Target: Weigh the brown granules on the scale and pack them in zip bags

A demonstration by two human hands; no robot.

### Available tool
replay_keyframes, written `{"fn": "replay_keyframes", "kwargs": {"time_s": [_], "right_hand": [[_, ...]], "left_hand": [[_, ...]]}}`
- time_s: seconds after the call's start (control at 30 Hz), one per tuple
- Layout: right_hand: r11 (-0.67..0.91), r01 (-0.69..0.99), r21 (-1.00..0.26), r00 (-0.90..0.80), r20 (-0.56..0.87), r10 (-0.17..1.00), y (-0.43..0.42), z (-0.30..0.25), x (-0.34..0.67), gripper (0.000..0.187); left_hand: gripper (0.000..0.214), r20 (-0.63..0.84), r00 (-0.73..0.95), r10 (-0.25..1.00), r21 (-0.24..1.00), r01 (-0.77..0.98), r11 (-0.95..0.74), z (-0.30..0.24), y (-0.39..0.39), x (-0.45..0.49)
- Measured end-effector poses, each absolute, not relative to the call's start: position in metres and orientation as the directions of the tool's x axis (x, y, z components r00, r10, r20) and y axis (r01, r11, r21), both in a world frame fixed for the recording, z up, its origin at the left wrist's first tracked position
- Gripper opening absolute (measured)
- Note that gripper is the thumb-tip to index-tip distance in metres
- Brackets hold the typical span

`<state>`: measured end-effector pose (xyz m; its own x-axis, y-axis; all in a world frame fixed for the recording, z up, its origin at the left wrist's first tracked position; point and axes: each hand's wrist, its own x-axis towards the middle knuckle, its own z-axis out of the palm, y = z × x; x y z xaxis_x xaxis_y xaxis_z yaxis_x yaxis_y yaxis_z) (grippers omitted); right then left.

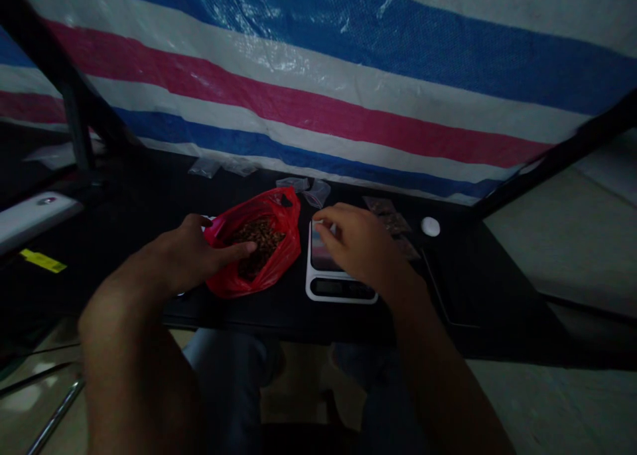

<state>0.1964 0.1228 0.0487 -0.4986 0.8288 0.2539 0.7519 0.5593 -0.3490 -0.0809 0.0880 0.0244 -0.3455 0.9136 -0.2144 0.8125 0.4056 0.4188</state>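
Observation:
A red plastic bag (293,243) lies with its mouth spread, full of small brown pieces (259,233) too dim to name. My left hand (199,246) grips the bag's left edge, thumb inside over the pieces and fingers partly hidden beyond the rim. Right of the bag sits a white digital kitchen scale (312,279) with a shiny dark platform and a display at its front. Over the platform, my right hand (355,239) is bent with thumb and fingertips drawn together. Whatever those fingertips may hold cannot be made out.
Clear plastic zip bags (317,193) lie behind the red bag. Several small filled packets (393,223) and a round white object (430,227) are right of the scale. A yellow strip (43,260) lies at left. A striped sheet (323,117) hangs behind the black table (279,316).

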Motion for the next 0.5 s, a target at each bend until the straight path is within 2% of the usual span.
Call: {"fn": "replay_keyframes", "kwargs": {"time_s": [0.07,0.17,0.2,0.27,0.33,0.4,0.43,0.5], "right_hand": [[0.578,0.752,-0.318,-0.537,0.213,0.816,0.111,0.044,0.174,0.028],[0.657,0.713,-0.243,-0.643,0.147,0.752,0.1,0.034,0.152,0.029],[0.687,0.693,-0.218,-0.68,0.119,0.724,0.099,0.031,0.148,0.028],[0.729,0.661,-0.176,-0.731,0.068,0.679,0.099,0.026,0.147,0.022],[0.737,0.658,-0.153,-0.74,0.045,0.671,0.1,0.025,0.149,0.017],[0.719,0.681,-0.143,-0.722,0.039,0.691,0.1,0.027,0.153,0.016],[0.705,0.695,-0.138,-0.709,0.031,0.705,0.099,0.029,0.154,0.016],[0.688,0.714,-0.131,-0.693,0.012,0.721,0.095,0.034,0.156,0.014]], "left_hand": [[0.077,-0.25,-0.272,0.929,0.429,0.83,0.358,0.023,0.091,-0.078],[0.031,-0.304,-0.082,0.949,0.448,0.867,0.219,0.026,0.092,-0.076],[0.022,-0.329,-0.062,0.942,0.436,0.875,0.209,0.029,0.091,-0.076],[0.021,-0.336,-0.09,0.938,0.432,0.87,0.238,0.035,0.088,-0.076],[0.02,-0.243,-0.138,0.96,0.527,0.812,0.25,0.039,0.082,-0.075],[0.013,-0.119,-0.214,0.97,0.722,0.652,0.233,0.038,0.073,-0.072],[0.009,-0.08,-0.274,0.958,0.829,0.515,0.217,0.035,0.068,-0.069],[0.013,-0.08,-0.439,0.895,0.989,0.075,0.125,0.027,0.057,-0.061]]}}
